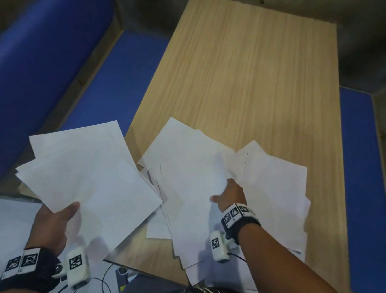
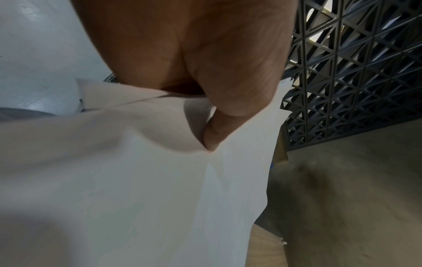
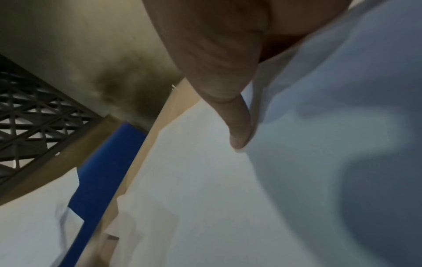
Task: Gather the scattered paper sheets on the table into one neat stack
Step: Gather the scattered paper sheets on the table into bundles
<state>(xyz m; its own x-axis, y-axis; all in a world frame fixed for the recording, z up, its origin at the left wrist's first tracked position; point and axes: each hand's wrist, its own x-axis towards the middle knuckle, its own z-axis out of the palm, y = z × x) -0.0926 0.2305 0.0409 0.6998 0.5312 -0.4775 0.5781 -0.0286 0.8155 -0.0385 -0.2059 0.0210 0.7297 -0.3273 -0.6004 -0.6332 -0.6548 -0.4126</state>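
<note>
The left hand (image 1: 53,219) is pinching a loose fan of sheets (image 1: 84,174) at its near corner, thumb on top, and holding it up in the lower left of the head view, off the table's (image 1: 250,71) left edge. The right hand (image 1: 230,194) is gripping the pile (image 1: 213,179) lying on the table at lower centre, thumb pressed to one side of a buckled sheet; its other fingers are hidden under the paper.

The two bundles are lying side by side, their inner edges almost meeting in the frame. Both are running with their long axes from the bottom towards the top of the frame, the fan tilted a little leftward. The pile is sitting directly right of the fan, so the left hand looks the one to carry its sheets rightward onto it.

The sheets are showing no print. No writing is readable anywhere; only black-and-white square markers are showing on the wristbands (image 1: 236,212).
</note>
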